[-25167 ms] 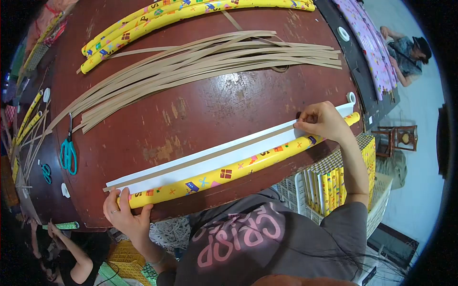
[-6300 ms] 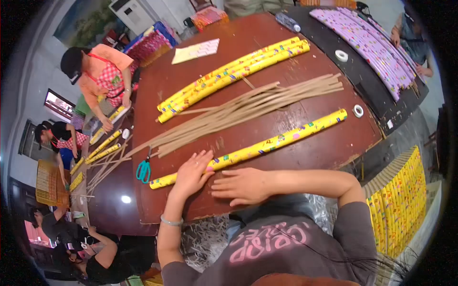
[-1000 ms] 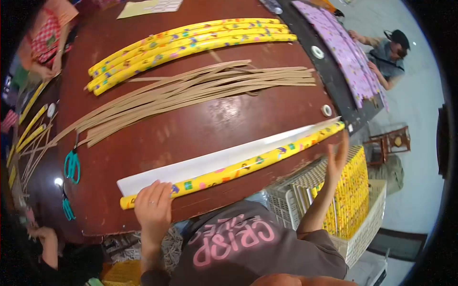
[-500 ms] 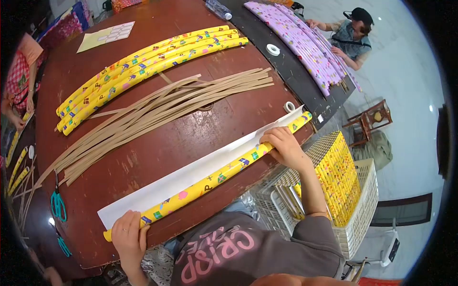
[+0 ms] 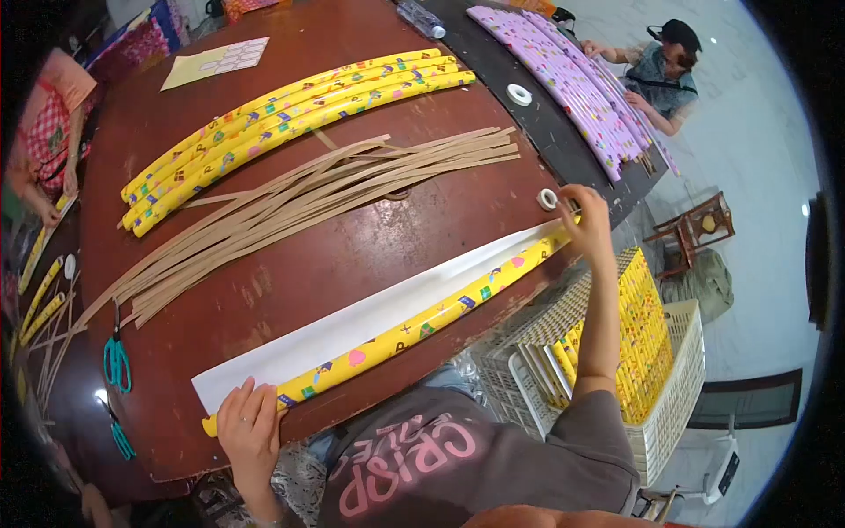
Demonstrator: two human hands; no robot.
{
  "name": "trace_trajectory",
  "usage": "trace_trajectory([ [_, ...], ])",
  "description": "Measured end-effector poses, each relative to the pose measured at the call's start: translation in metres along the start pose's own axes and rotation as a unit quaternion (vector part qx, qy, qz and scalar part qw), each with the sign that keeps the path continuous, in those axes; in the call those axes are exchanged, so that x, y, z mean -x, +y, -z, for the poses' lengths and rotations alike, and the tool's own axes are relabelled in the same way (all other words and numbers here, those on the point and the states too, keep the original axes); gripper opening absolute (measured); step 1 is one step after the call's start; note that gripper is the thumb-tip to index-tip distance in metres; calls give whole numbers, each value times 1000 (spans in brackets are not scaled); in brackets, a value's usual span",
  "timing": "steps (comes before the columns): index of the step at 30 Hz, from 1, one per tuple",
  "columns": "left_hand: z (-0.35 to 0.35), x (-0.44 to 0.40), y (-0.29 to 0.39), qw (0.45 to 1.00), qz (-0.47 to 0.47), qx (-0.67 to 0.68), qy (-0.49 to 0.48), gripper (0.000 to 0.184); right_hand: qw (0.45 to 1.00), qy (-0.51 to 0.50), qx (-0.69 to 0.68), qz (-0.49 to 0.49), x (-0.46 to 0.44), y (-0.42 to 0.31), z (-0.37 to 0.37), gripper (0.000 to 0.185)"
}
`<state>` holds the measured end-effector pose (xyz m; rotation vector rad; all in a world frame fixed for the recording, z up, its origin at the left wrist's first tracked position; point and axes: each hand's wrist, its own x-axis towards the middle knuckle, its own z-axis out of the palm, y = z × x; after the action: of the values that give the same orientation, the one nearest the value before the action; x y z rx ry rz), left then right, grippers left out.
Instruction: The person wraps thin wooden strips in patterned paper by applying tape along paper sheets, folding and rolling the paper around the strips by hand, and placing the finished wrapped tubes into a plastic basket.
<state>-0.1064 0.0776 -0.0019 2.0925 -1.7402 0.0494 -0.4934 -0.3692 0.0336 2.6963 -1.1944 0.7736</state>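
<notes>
A half-rolled roll of yellow printed wrapping paper [image 5: 427, 327] lies slantwise along the near table edge, its white inner side [image 5: 343, 315] spread open behind it. Over the roll's left end my left hand [image 5: 249, 429] is closed, fingers pressing on the paper. At the far right end, my right hand [image 5: 590, 222] curls its fingers around the roll's tip; the fingertips are partly hidden. Just left of that hand sits a small roll of white tape [image 5: 547, 200], apart from the paper.
Brown paper strips [image 5: 308, 207] and finished yellow rolls [image 5: 290, 114] lie farther back. Teal-handled scissors [image 5: 116, 361] are at left. A white crate [image 5: 673, 378] with yellow rolls stands at right. One person [image 5: 673, 75] handles purple rolls [image 5: 563, 88]; another [image 5: 48, 150] is at left.
My right hand has slid along the roll to its far right end, near the tape. My left hand stays on the left end. The whole view has shifted slightly.
</notes>
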Motion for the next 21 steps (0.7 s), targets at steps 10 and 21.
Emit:
trace_trajectory([
  [10, 5, 8, 0, 1000, 22, -4, -11, 32, 980, -186, -39, -58, -36, 60, -37, 27],
  [21, -11, 4, -5, 997, 36, 32, 56, 37, 877, -241, -340, 240, -7, -245, -38, 40],
])
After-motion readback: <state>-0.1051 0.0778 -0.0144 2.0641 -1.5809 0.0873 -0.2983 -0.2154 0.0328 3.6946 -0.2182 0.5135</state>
